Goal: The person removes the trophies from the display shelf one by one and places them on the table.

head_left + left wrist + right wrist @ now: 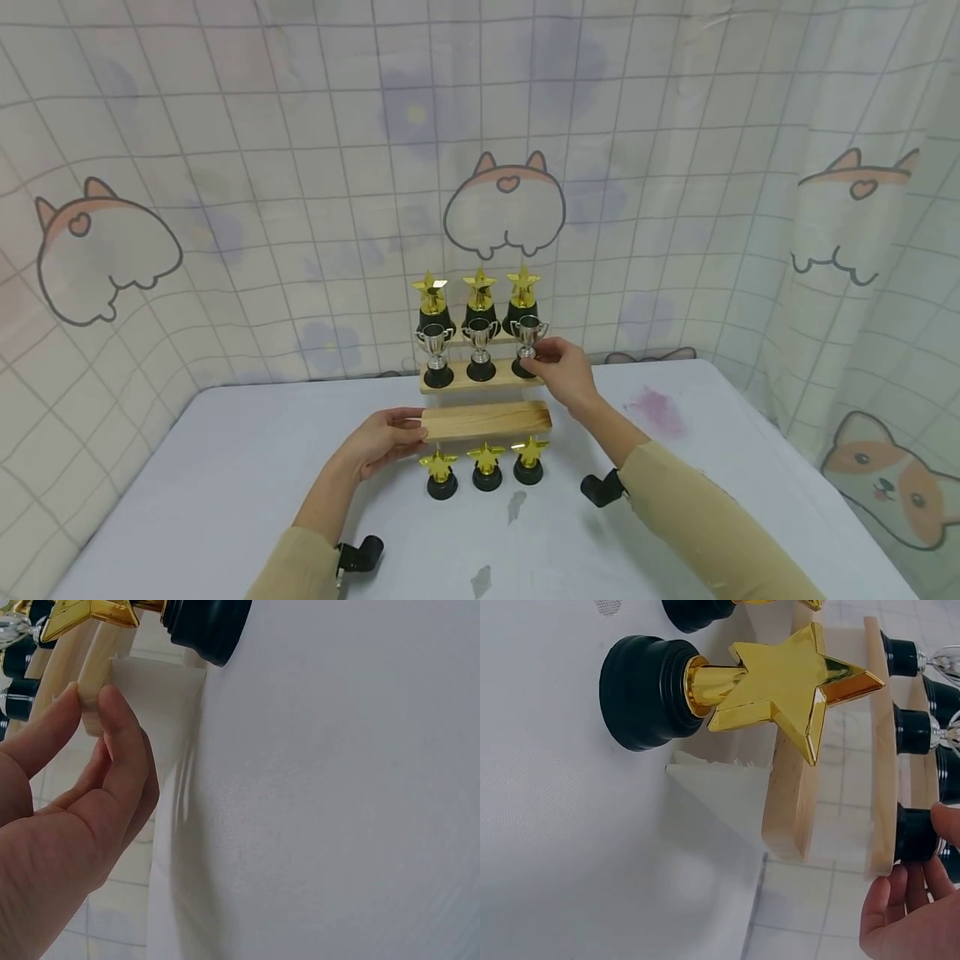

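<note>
A tiered stand holds wooden boards one above another. My left hand (382, 442) pinches the left end of the lowest board (486, 422) between thumb and fingers, as the left wrist view also shows. On the middle board (460, 382) stand three silver cup trophies (481, 333) with black bases. My right hand (566, 375) grips the rightmost silver cup (528, 329) low down; in the right wrist view its thumb and fingers are around the black base (916, 834). The lowest board bears nothing on top.
Behind the cups, three gold star trophies (479, 292) stand on the top tier. Three smaller gold star trophies (487, 467) stand on the white-covered table (255, 467) in front of the stand. A patterned curtain (300, 167) hangs close behind it.
</note>
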The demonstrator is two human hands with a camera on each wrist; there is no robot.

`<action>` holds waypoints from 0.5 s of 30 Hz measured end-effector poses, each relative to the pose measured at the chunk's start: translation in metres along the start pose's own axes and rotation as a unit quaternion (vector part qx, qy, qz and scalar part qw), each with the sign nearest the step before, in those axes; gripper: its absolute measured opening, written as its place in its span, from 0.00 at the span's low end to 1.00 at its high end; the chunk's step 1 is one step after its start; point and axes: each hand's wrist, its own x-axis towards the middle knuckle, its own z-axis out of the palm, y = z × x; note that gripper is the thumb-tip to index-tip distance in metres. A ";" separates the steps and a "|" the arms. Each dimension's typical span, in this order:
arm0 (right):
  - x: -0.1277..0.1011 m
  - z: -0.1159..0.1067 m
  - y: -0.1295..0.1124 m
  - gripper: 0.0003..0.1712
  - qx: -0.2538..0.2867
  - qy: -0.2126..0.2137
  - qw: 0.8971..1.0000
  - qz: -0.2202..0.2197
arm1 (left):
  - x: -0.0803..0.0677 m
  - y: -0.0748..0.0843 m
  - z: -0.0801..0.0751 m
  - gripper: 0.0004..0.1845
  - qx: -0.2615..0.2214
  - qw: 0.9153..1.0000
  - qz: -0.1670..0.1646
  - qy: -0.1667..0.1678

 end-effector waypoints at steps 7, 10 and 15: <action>0.000 0.000 0.003 0.23 -0.005 0.000 1.000 -0.006 | 0.002 -0.003 0.001 0.28 0.005 1.000 -0.002 0.009; 0.000 0.001 0.003 0.24 -0.009 0.001 1.000 -0.007 | 0.002 -0.003 0.001 0.28 0.003 1.000 -0.004 0.012; 0.001 0.001 0.003 0.24 -0.020 -0.002 1.000 -0.009 | 0.000 0.000 0.001 0.28 0.005 1.000 -0.003 0.009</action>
